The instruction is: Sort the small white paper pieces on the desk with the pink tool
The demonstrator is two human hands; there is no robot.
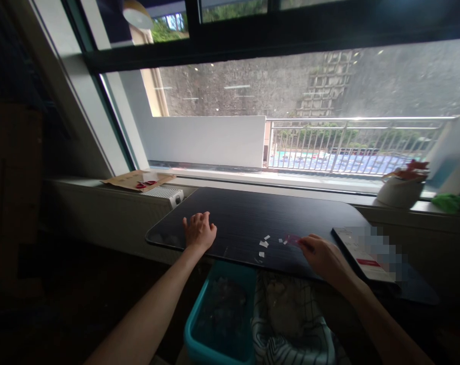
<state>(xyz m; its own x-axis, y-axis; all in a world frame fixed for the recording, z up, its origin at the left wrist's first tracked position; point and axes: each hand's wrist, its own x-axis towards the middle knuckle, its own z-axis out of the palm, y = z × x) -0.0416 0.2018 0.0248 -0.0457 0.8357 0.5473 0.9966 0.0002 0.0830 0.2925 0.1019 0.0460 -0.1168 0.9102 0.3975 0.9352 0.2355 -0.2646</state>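
My left hand (199,232) rests near the left front edge of the dark table (237,208), fingers apart and slightly bent, with nothing visible in it. My right hand (323,253) pinches a small, thin, see-through pink piece (292,240) low over the tabletop; its exact kind cannot be made out. Several small white scraps (264,244) lie on the table between my hands, a few right by the pink piece's tip.
A tablet-like flat object (367,258), partly blurred out, lies at the table's right. Below the front edge stand a turquoise bin (194,324) and a cloth-lined basket (321,329). Red-handled scissors (146,184) rest on brown paper (119,181) on the sill; a plant pot (399,191) stands right.
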